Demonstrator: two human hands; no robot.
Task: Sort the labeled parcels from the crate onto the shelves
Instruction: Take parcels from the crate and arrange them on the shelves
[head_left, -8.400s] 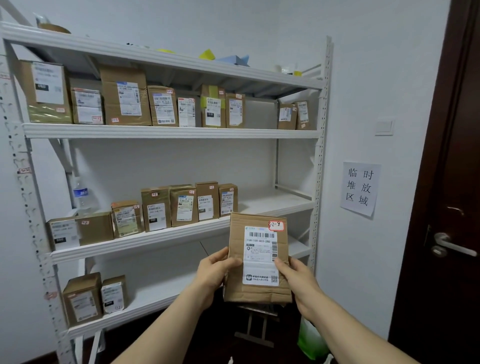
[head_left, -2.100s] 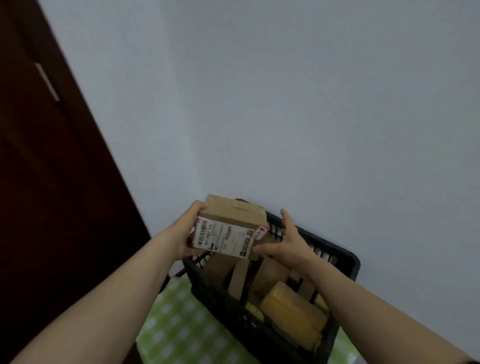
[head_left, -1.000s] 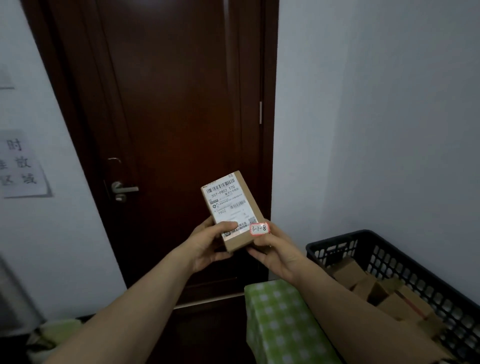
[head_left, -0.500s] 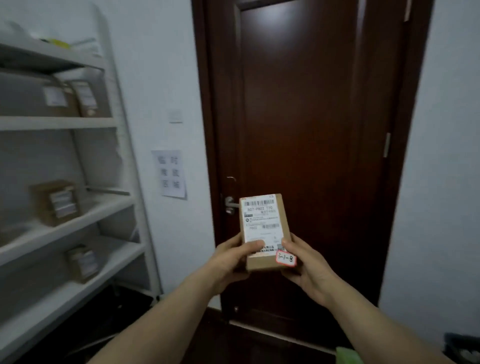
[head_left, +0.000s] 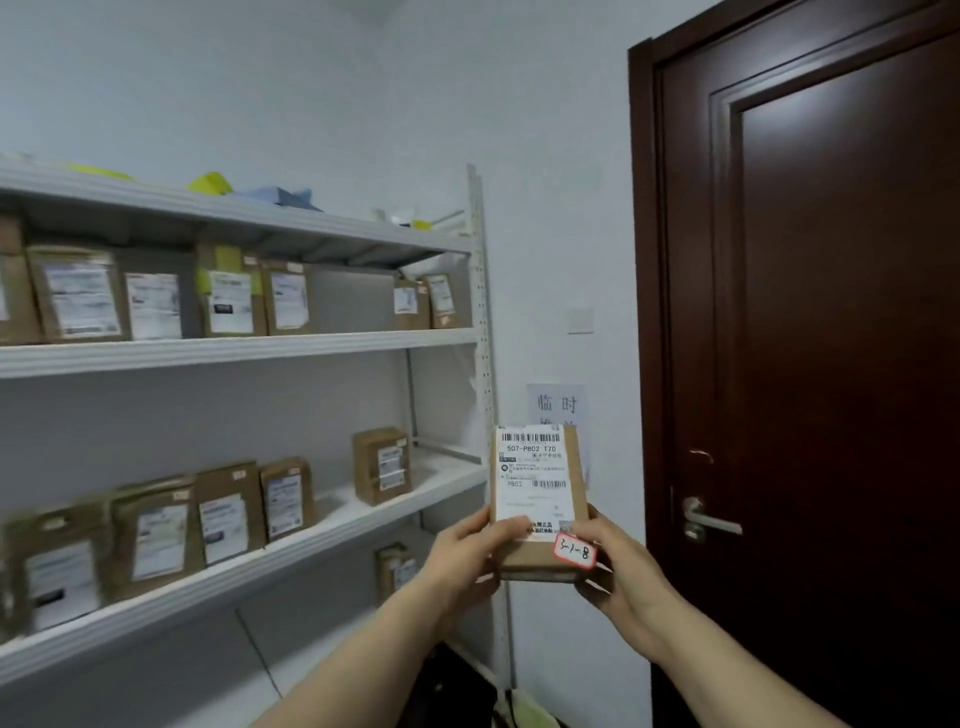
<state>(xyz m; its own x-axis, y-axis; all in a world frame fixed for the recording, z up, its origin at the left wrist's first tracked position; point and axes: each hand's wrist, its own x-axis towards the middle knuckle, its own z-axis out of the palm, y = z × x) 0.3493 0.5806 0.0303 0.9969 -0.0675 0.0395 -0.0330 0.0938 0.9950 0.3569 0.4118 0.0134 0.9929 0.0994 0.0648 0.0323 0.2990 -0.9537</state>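
A small brown cardboard parcel is held upright in front of me, its white shipping label facing me and a red-edged tag reading 3-1-8 at its lower right corner. My left hand grips its lower left side, my right hand its lower right and underside. The white metal shelving unit stands to the left, its shelves carrying rows of labeled brown parcels. The crate is out of view.
A dark wooden door with a silver handle fills the right side. A paper sign hangs on the wall behind the parcel. The right part of the middle shelf is bare. Something green lies on the floor.
My view has swung left from the door toward the shelves. Both hands keep the same parcel upright in front of me; earlier it came out of the black crate.
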